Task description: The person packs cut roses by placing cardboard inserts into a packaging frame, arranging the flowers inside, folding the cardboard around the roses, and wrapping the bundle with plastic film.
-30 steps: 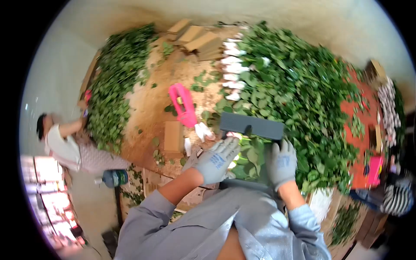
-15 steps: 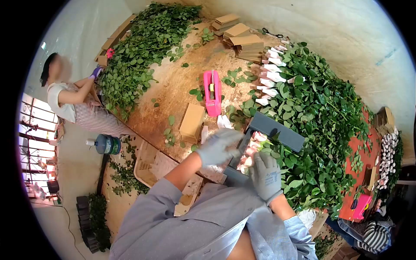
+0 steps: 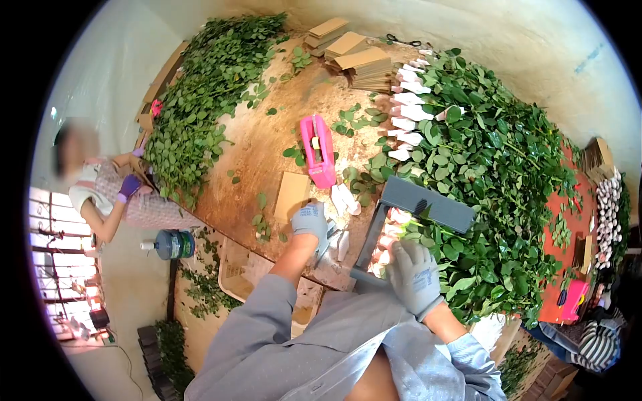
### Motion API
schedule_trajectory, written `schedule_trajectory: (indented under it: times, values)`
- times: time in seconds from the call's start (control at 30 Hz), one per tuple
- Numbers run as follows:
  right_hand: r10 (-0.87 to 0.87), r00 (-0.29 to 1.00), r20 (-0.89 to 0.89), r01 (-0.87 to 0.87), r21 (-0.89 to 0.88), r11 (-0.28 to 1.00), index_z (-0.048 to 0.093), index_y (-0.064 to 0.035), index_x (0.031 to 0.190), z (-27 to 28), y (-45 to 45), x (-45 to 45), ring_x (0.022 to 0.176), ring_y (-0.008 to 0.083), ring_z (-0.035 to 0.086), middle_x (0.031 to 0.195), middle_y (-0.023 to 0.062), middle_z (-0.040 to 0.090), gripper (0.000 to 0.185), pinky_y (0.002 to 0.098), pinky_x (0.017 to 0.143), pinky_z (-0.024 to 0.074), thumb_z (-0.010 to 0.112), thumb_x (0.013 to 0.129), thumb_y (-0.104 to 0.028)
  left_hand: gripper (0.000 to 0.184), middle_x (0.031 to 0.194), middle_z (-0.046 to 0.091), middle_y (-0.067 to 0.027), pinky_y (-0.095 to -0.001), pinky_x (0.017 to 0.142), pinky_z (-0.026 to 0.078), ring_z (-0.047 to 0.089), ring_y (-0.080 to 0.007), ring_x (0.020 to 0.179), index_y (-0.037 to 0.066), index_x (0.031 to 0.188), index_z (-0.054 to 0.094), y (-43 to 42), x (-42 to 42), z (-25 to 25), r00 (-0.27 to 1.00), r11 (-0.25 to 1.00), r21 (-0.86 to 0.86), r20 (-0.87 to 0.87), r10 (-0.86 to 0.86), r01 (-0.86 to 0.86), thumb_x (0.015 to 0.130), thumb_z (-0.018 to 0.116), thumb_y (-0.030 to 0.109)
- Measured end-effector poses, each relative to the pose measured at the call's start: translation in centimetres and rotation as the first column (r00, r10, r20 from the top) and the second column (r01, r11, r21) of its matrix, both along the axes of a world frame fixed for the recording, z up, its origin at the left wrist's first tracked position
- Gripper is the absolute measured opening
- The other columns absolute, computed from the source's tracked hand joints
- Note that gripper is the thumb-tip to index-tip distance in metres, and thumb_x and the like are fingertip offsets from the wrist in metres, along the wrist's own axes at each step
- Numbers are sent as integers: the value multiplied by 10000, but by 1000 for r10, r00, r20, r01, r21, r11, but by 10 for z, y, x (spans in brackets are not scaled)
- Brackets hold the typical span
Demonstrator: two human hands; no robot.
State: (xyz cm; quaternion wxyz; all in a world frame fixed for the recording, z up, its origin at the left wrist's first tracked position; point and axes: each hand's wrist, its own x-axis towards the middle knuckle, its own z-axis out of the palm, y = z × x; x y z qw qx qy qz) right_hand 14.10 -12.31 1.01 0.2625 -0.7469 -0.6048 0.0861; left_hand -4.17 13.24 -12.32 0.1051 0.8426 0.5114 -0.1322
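My left hand (image 3: 309, 223), gloved in grey, is at the lower edge of a brown cardboard stack (image 3: 292, 194); its fingers are curled, and what they grip is hidden. Beside it lies a grey metallic tool (image 3: 326, 242), partly covered by the hand. Flat over pale pink roses (image 3: 386, 242) rests my right hand (image 3: 416, 275), gloved, fingers extended. Those roses lie in a dark grey open-topped holder (image 3: 428, 202), their leafy stems pointing right. A pink tape dispenser (image 3: 317, 152) stands above the cardboard, with white-wrapped buds (image 3: 344, 199) below it.
White-wrapped roses (image 3: 409, 110) with a large leafy pile (image 3: 488, 154) extend to the right. Cardboard stacks (image 3: 364, 65) and scissors (image 3: 403, 41) are at the back. More greenery (image 3: 200, 100) lies left, near another person (image 3: 100, 180) in purple gloves. A water bottle (image 3: 175, 244) is below.
My left hand has moved from beside the holder left to the cardboard stack. My right hand stays on the roses, which now show in the holder. The other person's arm has pulled back.
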Motion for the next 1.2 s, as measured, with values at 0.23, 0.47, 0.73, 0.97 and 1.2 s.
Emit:
schedule_trajectory:
  times: [0.23, 0.47, 0.73, 0.97, 1.2]
  values:
    - [7, 1000, -24, -7, 5, 1000, 581, -43, 1278, 0, 0, 4, 1059, 373, 590, 1213, 171, 590, 513, 472, 899, 497, 757, 803, -121, 177, 1262, 591, -120, -462, 906, 560, 662, -369, 1078, 121, 992, 700, 20, 25, 15, 773, 790, 112, 161, -613, 603, 861, 595, 64]
    - [19, 998, -60, -19, -4, 1000, 590, -47, 1275, 5, 0, 8, 1061, 368, 594, 1206, 166, 594, 494, 471, 886, 497, 754, 816, -131, 256, 1048, 667, -177, -494, 870, 533, 678, -395, 953, 80, 1105, 605, 17, 35, 57, 852, 909, -91, 396, -343, 408, 868, 696, 111]
    - [-34, 980, -196, 38, 18, 999, 619, -89, 1249, -1, -3, 9, 1086, 366, 577, 1195, 141, 606, 468, 461, 945, 470, 779, 815, -160, 703, 1265, 656, -242, -467, 949, 521, 650, -400, 1143, 91, 1527, 357, -96, -5, 28, 978, 901, -405, 194, -79, 153, 920, 692, 209]
    - [-30, 984, -173, 46, 85, 995, 644, -78, 1224, -5, -2, 9, 1074, 366, 574, 1147, 145, 615, 450, 465, 947, 469, 786, 814, -197, 488, 1270, 646, -185, -458, 959, 504, 637, -371, 1151, 36, 1408, 476, -115, -12, 10, 935, 943, -17, 133, -328, 333, 949, 539, 191]
    - [-49, 983, -175, 69, 110, 992, 656, -67, 1145, -8, -2, 5, 1034, 362, 587, 1065, 142, 631, 411, 461, 924, 483, 813, 786, -192, 246, 1069, 690, -141, -476, 802, 544, 693, -359, 969, 84, 1044, 708, -127, -103, 7, 823, 820, -122, 193, -534, 560, 823, 670, 186]
